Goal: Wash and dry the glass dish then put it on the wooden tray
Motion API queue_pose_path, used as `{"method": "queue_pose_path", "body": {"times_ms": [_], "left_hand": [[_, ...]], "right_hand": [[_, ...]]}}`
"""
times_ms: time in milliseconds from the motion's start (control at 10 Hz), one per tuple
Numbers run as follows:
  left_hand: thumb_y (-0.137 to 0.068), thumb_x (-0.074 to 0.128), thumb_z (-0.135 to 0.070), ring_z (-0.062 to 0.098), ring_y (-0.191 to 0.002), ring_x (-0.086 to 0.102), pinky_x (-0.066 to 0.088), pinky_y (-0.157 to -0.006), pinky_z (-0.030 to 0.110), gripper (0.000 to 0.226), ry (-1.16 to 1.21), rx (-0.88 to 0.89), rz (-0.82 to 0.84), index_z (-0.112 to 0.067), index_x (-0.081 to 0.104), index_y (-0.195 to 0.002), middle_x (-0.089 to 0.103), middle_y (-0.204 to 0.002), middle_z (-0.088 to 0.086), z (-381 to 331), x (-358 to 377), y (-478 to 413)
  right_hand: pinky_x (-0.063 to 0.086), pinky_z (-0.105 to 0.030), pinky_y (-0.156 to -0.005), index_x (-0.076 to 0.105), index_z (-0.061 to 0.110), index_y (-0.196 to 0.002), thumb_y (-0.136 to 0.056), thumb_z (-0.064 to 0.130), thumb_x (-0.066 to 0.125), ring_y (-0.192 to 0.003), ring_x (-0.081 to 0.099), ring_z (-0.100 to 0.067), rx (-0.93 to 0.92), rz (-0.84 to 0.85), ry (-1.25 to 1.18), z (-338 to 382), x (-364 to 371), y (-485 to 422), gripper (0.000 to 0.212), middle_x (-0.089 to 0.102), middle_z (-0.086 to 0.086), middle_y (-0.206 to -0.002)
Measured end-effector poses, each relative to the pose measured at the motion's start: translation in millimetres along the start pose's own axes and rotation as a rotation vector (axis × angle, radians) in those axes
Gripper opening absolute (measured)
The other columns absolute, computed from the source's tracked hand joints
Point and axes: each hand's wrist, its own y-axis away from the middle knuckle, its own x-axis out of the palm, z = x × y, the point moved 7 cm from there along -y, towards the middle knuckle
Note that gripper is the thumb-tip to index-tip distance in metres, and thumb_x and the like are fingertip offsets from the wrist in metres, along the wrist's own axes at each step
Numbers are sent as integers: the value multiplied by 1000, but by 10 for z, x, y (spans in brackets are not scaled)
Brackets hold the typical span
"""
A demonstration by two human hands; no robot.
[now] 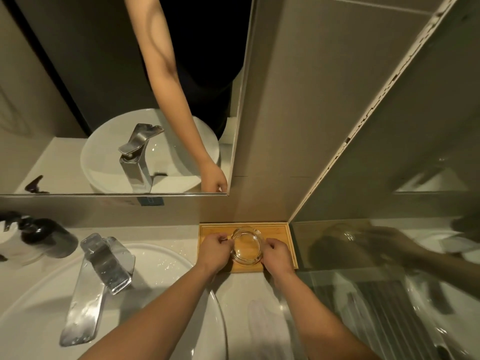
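The round clear glass dish (246,245) sits on the wooden tray (285,237), which lies on the counter against the back wall, right of the basin. My left hand (213,252) grips the dish's left rim with its fingers. My right hand (275,255) holds the right rim the same way. Both forearms reach in from the bottom of the view.
A white round basin (166,271) with a chrome tap (104,266) fills the lower left. A dark pump bottle (46,236) stands at the far left. A mirror (78,74) hangs above the counter. A glass partition (389,268) rises right of the tray.
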Motion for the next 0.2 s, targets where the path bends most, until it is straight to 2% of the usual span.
{"method": "queue_pose_path", "body": {"times_ms": [100, 200], "left_hand": [[-96, 61, -28, 30, -119, 64, 51, -106, 40, 50, -200, 203, -47, -10, 55, -143, 66, -136, 13, -236, -145, 284], [-96, 59, -34, 24, -133, 52, 41, -114, 36, 57, -369, 436, -133, -13, 48, -148, 54, -149, 9, -480, -333, 653]], "right_hand": [[53, -35, -94, 60, 10, -136, -106, 29, 47, -116, 64, -30, -158, -74, 181, 84, -64, 182, 39, 66, -10, -132], [50, -37, -101, 55, 13, -143, -104, 35, 49, -124, 59, -28, -326, -154, 366, 249, -147, 417, 45, 59, -10, -142]]}}
